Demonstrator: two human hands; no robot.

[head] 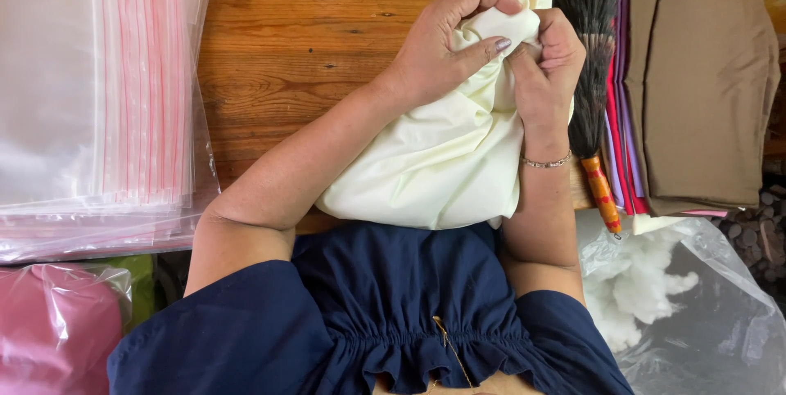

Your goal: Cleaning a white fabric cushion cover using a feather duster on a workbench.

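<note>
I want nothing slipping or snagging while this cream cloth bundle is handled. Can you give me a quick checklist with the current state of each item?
1. Left hand gripping the top of the cream cloth bundle: ok.
2. Right hand pinching the same gathered top: ok.
3. Bundle resting on the wooden table edge: ok.
4. Opening fully closed: cannot tell, fingers cover it.
5. Brush apart from the right hand: not ok, it lies right against it.
6. Loose white stuffing kept in its clear bag: ok.
</note>
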